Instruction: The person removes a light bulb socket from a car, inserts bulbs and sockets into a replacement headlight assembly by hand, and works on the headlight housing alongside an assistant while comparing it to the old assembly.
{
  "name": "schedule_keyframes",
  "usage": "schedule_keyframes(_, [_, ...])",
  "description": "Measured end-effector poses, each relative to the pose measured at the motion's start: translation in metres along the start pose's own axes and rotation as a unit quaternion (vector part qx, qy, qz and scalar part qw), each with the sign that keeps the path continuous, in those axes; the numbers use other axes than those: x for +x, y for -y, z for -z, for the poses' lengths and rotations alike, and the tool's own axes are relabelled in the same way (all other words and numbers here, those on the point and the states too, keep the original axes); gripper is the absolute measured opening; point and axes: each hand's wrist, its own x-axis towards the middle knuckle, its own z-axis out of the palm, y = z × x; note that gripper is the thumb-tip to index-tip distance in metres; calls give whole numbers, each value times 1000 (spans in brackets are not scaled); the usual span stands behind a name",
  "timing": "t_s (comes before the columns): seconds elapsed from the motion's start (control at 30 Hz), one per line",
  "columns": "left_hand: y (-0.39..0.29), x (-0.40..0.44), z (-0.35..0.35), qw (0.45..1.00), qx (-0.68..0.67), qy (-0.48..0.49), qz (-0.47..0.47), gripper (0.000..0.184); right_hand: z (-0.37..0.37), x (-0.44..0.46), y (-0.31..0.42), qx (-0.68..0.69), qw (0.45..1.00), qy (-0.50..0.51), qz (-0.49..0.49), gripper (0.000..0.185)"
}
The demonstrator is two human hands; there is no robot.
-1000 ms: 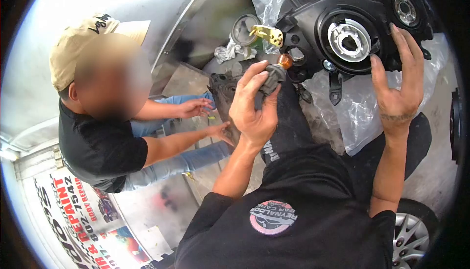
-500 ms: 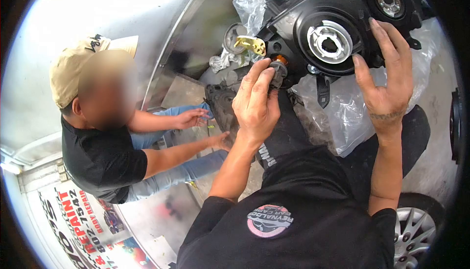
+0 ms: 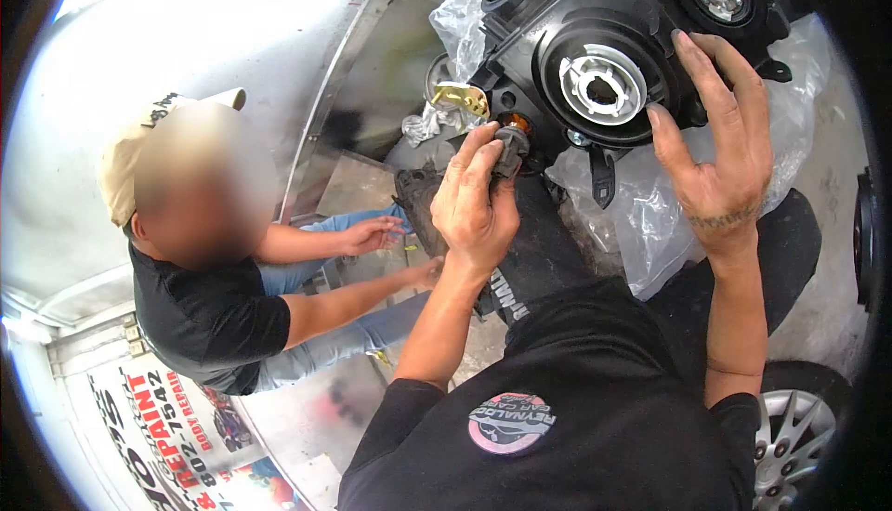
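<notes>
My left hand (image 3: 476, 209) pinches a dark bulb socket (image 3: 512, 149) between thumb and fingertips. An orange bulb or opening (image 3: 517, 124) glows just beyond it, at the lower left edge of a black headlight housing (image 3: 557, 28). Whether the socket sits inside its hole I cannot tell. My right hand (image 3: 720, 139) is open, its fingers spread and its thumb and fingertips against the housing's right side. Between the two hands lies a round white-grey ring (image 3: 604, 84) set in the back of the housing. A black tab (image 3: 603, 176) hangs below it.
Clear plastic wrap (image 3: 650, 223) lies beneath the headlight. A gold metal bracket (image 3: 462, 98) and a crumpled white cloth (image 3: 429, 125) are left of it. A co-worker (image 3: 214, 307) in a cap sits close by on the left. A car wheel (image 3: 794, 437) stands at lower right.
The view has shifted slightly, so the headlight appears a little further left and higher. My left hand keeps the socket at the housing. The co-worker's head has leaned further forward.
</notes>
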Motion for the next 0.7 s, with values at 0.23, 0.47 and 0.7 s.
schedule_keyframes(0.23, [2, 5, 0, 1000, -15, 9, 10, 41, 4, 10, 5, -17, 1000, -1, -4, 62])
schedule_keyframes(0.47, [1, 1, -8, 998, -28, -22, 51, 37, 4, 1, 2, -22, 1000, 13, -11, 64])
schedule_keyframes(0.7, [1, 10, -4, 1000, -7, 2, 27, 34, 7, 5, 7, -14, 999, 27, -19, 65])
